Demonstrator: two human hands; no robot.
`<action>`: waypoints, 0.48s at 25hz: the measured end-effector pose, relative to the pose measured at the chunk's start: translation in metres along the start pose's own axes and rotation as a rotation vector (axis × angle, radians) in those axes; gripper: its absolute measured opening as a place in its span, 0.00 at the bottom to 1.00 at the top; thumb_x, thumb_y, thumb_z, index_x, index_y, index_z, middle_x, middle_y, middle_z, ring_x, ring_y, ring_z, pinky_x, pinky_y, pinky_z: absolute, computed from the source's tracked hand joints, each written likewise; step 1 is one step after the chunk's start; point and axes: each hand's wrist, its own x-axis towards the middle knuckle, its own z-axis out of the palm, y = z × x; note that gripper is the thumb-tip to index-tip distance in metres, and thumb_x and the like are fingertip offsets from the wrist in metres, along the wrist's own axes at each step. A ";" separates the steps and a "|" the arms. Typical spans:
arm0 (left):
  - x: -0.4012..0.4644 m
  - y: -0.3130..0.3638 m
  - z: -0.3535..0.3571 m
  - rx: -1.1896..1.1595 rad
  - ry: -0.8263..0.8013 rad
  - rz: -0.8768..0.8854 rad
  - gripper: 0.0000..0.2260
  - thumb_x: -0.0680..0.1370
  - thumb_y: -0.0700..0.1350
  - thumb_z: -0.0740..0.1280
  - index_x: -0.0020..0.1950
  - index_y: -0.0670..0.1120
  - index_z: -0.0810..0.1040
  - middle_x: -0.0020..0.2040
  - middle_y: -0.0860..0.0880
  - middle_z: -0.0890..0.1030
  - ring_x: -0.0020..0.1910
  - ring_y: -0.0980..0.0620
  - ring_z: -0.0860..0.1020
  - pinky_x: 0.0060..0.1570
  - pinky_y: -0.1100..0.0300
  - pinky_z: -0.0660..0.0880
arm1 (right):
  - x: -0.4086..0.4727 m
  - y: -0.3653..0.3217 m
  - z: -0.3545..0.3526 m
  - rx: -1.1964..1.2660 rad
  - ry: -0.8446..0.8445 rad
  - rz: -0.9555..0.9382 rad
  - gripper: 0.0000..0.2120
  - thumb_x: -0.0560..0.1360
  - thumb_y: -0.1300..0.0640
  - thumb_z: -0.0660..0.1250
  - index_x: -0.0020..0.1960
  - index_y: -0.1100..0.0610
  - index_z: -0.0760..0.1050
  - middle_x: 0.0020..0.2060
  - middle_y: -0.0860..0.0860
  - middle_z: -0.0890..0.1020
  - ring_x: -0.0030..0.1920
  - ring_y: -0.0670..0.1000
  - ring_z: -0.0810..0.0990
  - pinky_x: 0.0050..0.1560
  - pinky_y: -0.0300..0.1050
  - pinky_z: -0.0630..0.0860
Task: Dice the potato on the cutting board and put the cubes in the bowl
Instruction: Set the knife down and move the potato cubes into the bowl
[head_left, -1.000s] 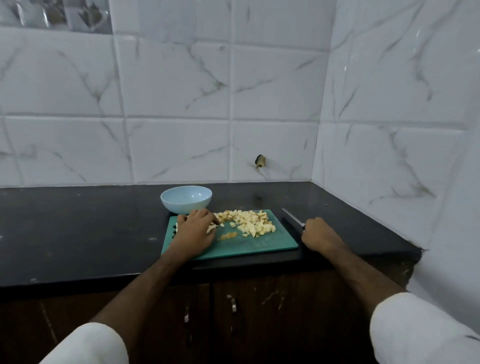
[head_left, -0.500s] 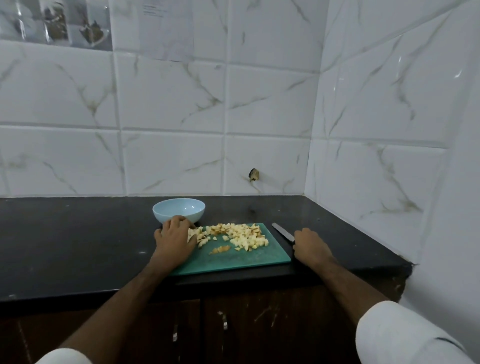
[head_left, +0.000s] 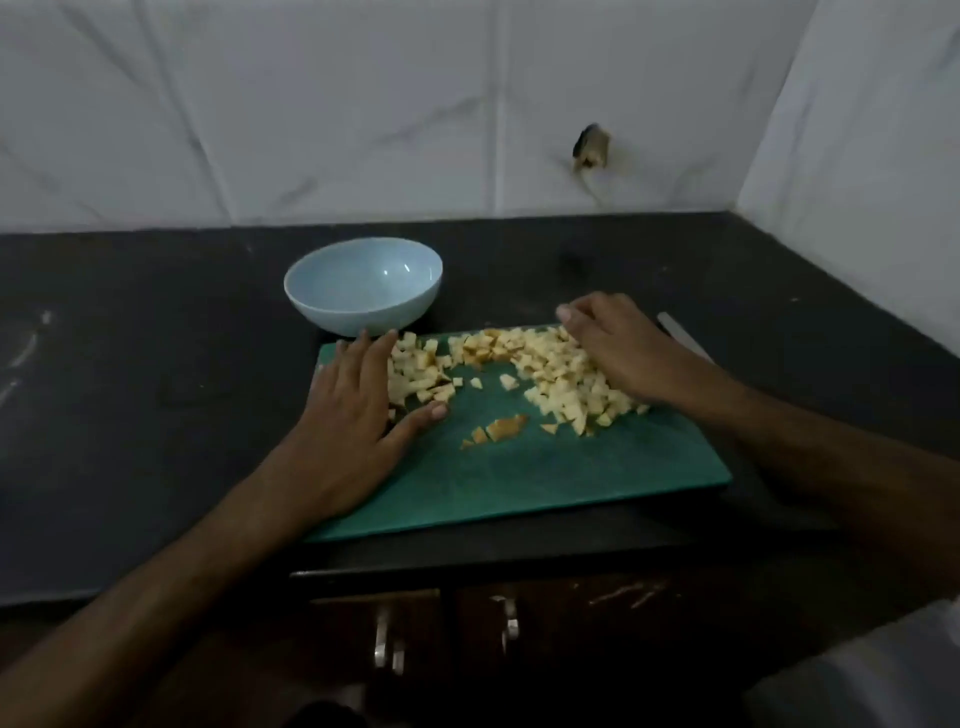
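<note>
your left hand (head_left: 358, 415) lies flat, fingers straight, and your right hand (head_left: 618, 348) is loosely cupped, flanking the potato cubes (head_left: 550, 374) on the cutting board (head_left: 519, 483), centre frame. cubes look light, damp, scatter-prone: scoop from beneath. the bowl (head_left: 363, 291) sits empty above.

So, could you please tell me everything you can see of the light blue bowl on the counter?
The light blue bowl is round, smooth and glossy, ceramic by its look, with small highlights inside. It stands upright and empty on the black stone counter, just behind the far left corner of the green cutting board. The left hand's fingertips reach close to its base; whether they touch it cannot be told. No diced potato cubes are in it yet.
</note>
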 end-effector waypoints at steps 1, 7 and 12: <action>-0.003 0.002 -0.001 -0.088 0.001 -0.027 0.39 0.77 0.72 0.53 0.82 0.52 0.48 0.82 0.49 0.50 0.81 0.52 0.47 0.79 0.50 0.48 | 0.002 0.005 0.004 0.002 -0.022 0.001 0.22 0.83 0.36 0.52 0.62 0.49 0.75 0.58 0.50 0.73 0.60 0.50 0.71 0.60 0.49 0.68; -0.008 0.008 -0.023 -0.519 0.074 -0.200 0.25 0.83 0.57 0.60 0.78 0.50 0.62 0.75 0.53 0.66 0.74 0.59 0.64 0.73 0.58 0.64 | 0.009 -0.020 -0.009 0.062 -0.224 -0.018 0.24 0.84 0.41 0.56 0.73 0.55 0.71 0.67 0.53 0.73 0.67 0.56 0.72 0.67 0.54 0.70; -0.006 0.015 -0.043 -0.646 0.051 -0.372 0.23 0.82 0.54 0.60 0.75 0.47 0.67 0.69 0.52 0.73 0.67 0.61 0.72 0.67 0.60 0.70 | 0.021 -0.063 -0.009 -0.207 -0.369 -0.058 0.21 0.84 0.42 0.57 0.76 0.46 0.69 0.69 0.47 0.71 0.68 0.56 0.67 0.65 0.55 0.67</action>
